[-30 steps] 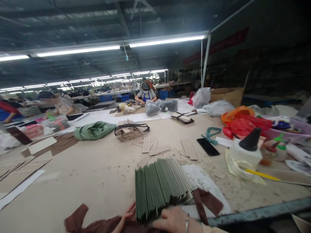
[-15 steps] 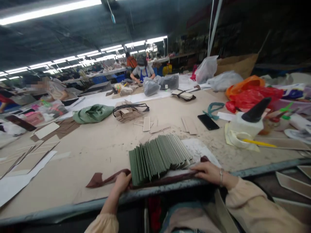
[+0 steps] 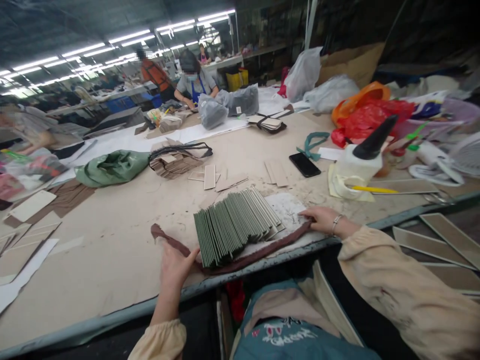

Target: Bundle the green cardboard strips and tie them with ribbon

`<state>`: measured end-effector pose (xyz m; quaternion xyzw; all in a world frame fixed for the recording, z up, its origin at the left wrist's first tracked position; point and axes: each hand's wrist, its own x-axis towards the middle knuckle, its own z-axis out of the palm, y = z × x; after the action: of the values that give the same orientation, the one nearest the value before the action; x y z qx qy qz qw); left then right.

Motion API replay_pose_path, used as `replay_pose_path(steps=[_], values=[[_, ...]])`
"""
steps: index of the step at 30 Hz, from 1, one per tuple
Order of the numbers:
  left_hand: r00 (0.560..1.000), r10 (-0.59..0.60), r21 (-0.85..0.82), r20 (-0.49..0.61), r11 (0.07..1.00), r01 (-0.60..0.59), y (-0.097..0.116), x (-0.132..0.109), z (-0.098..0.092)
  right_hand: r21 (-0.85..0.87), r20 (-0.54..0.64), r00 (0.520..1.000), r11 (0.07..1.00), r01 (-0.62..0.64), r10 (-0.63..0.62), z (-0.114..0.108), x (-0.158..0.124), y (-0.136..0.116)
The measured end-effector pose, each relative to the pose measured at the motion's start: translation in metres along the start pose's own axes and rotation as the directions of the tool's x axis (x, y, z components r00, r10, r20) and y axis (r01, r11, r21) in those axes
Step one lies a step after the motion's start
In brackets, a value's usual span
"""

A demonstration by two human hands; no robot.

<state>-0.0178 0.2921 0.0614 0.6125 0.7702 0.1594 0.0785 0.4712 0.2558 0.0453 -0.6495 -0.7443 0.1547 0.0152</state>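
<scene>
On my feed, the green stack point(image 3: 232, 225) on the counter point(image 3: 123, 240) sits less fanned at its left than before. A brown cloth strip point(image 3: 258, 254) runs along its near side, pinched by the right hand point(image 3: 325, 220); the left hand point(image 3: 173, 265) has shifted outward, its fingers' grip unclear.

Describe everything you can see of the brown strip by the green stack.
The brown strip is long, narrow and dark reddish-brown, and looks like soft, thin cloth with slight creases. It runs along the near side of the green stack, close to the front edge of the table, and bends up past the stack's left side. One end sticks out beyond the left hand, which hides part of it; the right hand grips it near the other end. Whether it touches the stack is unclear.
</scene>
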Motion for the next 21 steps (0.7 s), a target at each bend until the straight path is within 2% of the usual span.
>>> replay_pose_path(steps=[2,4,6,9,11,13,15,18,20,21], values=[[0.982,0.014,0.082,-0.191,0.997,0.001,0.005,-0.003,0.005,0.024,0.007,1.0,1.0,-0.01,0.01,0.002,0.002,-0.005],[0.933,0.08,0.117,-0.351,0.992,-0.042,0.005,-0.002,0.014,0.06,0.001,0.998,0.996,-0.067,0.067,0.006,0.006,-0.006],[0.91,0.161,0.108,-0.383,0.986,-0.13,-0.003,0.002,0.027,0.08,-0.012,0.991,0.987,-0.136,0.137,0.009,0.01,-0.004],[0.927,0.289,0.053,-0.238,0.957,-0.284,-0.022,0.014,0.049,0.06,-0.055,0.983,0.984,-0.17,0.174,0.008,0.016,0.001],[0.919,0.357,0.012,-0.168,0.933,-0.36,-0.032,0.02,0.059,0.033,-0.1,0.982,0.987,-0.16,0.163,0.005,0.018,0.005],[0.896,0.413,-0.007,-0.162,0.908,-0.42,-0.036,0.024,0.062,-0.034,-0.15,0.981,0.991,-0.128,0.122,0.0,0.018,0.009],[0.884,0.441,-0.002,-0.157,0.895,-0.447,-0.034,0.024,0.059,-0.105,-0.144,0.986,0.989,-0.105,0.089,-0.004,0.016,0.016],[0.917,0.392,0.025,-0.071,0.92,-0.391,-0.023,0.02,0.046,-0.147,0.006,0.986,0.975,-0.164,0.166,-0.011,0.013,0.027],[0.96,0.279,0.007,0.037,0.96,-0.279,-0.015,0.017,0.034,-0.152,0.087,0.973,0.968,-0.199,0.214,-0.018,0.013,0.027],[0.975,0.204,-0.008,0.085,0.979,-0.204,-0.011,0.017,0.028,-0.137,0.09,0.976,0.973,-0.184,0.198,-0.021,0.013,0.024]])
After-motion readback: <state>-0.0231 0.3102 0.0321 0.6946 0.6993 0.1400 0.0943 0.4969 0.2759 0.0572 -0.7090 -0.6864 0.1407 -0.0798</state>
